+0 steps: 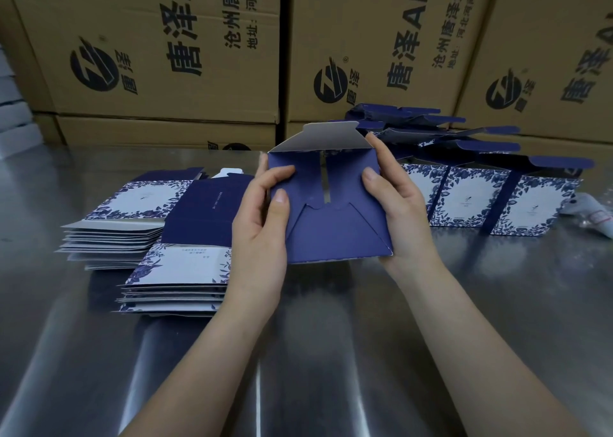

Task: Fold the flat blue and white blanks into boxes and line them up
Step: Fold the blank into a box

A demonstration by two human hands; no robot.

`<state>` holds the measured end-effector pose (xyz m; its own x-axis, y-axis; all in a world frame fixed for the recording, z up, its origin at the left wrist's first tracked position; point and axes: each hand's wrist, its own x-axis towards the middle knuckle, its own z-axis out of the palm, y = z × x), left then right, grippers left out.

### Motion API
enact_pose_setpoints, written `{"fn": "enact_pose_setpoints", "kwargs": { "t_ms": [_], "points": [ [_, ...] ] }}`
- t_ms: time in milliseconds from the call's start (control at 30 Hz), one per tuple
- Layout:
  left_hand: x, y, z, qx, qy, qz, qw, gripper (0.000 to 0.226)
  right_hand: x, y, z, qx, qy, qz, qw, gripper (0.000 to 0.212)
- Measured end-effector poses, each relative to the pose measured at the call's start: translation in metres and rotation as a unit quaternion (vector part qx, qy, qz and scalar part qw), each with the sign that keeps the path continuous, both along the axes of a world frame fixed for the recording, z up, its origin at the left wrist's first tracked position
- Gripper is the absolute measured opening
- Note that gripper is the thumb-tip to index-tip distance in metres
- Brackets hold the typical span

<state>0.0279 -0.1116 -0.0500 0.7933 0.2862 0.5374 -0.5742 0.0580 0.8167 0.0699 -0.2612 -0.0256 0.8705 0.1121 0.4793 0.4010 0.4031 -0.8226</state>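
Most fingers are hidden behind the half-folded box, held up dead centre. Left hand and right hand each grip a side, thumbs on the bottom flaps. Lid flap points to 12, long axis 12 to 6. Flat blanks at 9, finished boxes at 2.

Box in progress: the dark blue underside faces you. Bottom flaps are partly tucked, with a narrow slit open down the middle. The white-lined top flap stands up at the far end. You hold it off the table, left hand and right hand gripping its sides.

Flat blanks: far stack and near stack to your left, overlapping, white panels with blue leaf borders.

Finished boxes: upright row at your right, side by side, lid flaps up. Piled boxes lie behind.
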Motion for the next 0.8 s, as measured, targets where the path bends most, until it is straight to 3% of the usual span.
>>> {"fn": "enact_pose_setpoints", "kwargs": {
  "t_ms": [367, 800],
  "points": [
    [0.0008, 0.0004, 0.0028, -0.104, 0.005, -0.039, 0.994, 0.034, -0.0053, 0.0027, 0.0056, 0.004, 0.026, -0.008, 1.000, 0.030],
    [0.0019, -0.0001, 0.0037, -0.122, 0.017, -0.022, 0.992, 0.037, -0.0037, 0.0060, 0.0030, -0.006, 0.038, -0.039, 0.998, 0.036]
  ]
}}
